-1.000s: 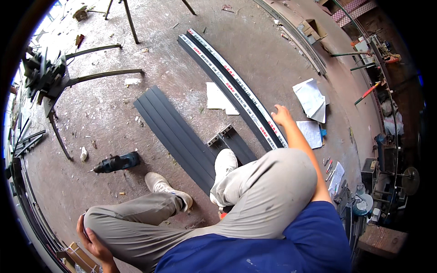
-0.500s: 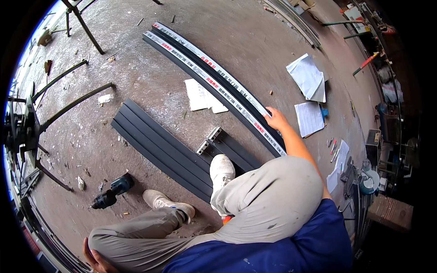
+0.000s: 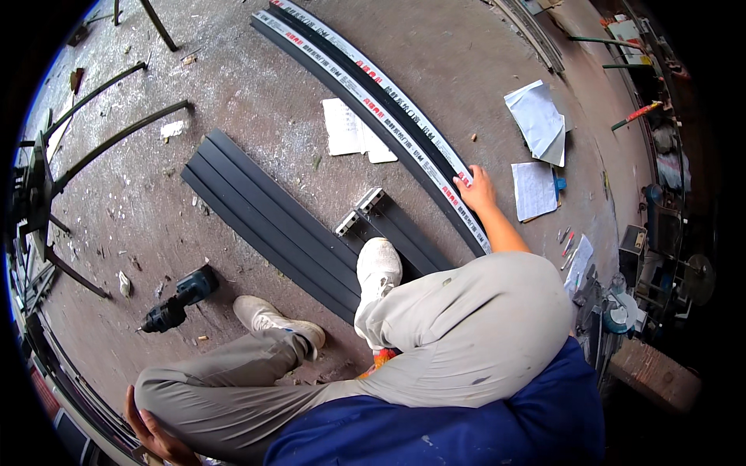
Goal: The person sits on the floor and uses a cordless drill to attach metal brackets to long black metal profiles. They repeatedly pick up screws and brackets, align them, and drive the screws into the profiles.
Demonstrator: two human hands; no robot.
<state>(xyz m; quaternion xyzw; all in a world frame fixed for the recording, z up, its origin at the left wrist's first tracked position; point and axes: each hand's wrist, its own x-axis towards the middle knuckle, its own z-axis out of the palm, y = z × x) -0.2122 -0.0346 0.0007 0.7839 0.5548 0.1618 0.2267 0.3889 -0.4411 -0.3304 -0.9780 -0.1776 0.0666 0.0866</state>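
Observation:
Two long dark metal profiles [image 3: 404, 132] with white printed film strips lie side by side, slanting from the far middle toward my right knee. My right hand [image 3: 478, 189] is closed over the edge of the right-hand one, near its near end. At the lower left, my left hand [image 3: 159, 439] rests against my left knee with its fingers apart, holding nothing. Wide dark grey ribbed profiles [image 3: 264, 217] lie on the floor left of my right shoe. A shorter dark profile [image 3: 408, 241] with a silvery cut end lies beside that shoe.
A cordless drill [image 3: 183, 297] lies at the left near my left shoe. Paper sheets [image 3: 536, 120] lie at the right, and more paper [image 3: 350, 132] lies beside the profiles. Metal stand legs [image 3: 116, 144] jut in at the left. Pens [image 3: 569, 242] and tools [image 3: 622, 311] are at the right.
My view has shifted, so the floor things appear higher. My right hand sits slightly nearer along the profile, uncovering some red print. My left hand stays at the knee.

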